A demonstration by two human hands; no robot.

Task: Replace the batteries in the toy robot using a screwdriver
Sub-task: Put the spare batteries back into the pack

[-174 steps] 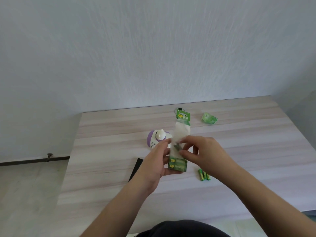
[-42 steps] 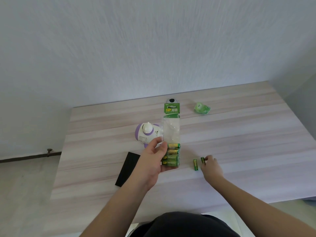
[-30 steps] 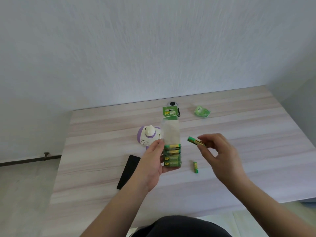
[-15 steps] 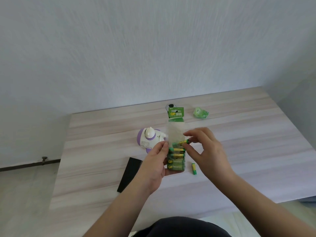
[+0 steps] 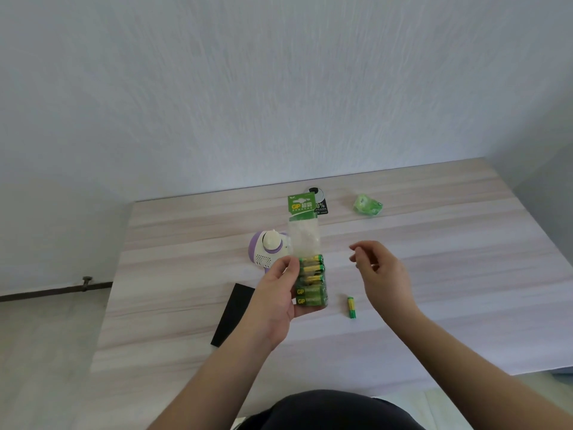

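Left hand (image 5: pixel 276 301) grips the battery pack (image 5: pixel 308 262) upright, toy robot (image 5: pixel 269 252) on the table behind it at about 11 o'clock. Right hand (image 5: pixel 383 274) hovers empty, fingers loosely curled. Loose battery (image 5: pixel 351 307) lies on the table at its 7 o'clock, long axis near-to-far; right hand nearer.

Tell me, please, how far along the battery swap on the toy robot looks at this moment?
Late, it seems. Done: the toy robot lies on the table, no screwdriver in view. In hand: the left hand holds the battery pack in its grip, several cells inside; the right hand hovers empty. Left: one loose battery to collect. The compartment is not visible.
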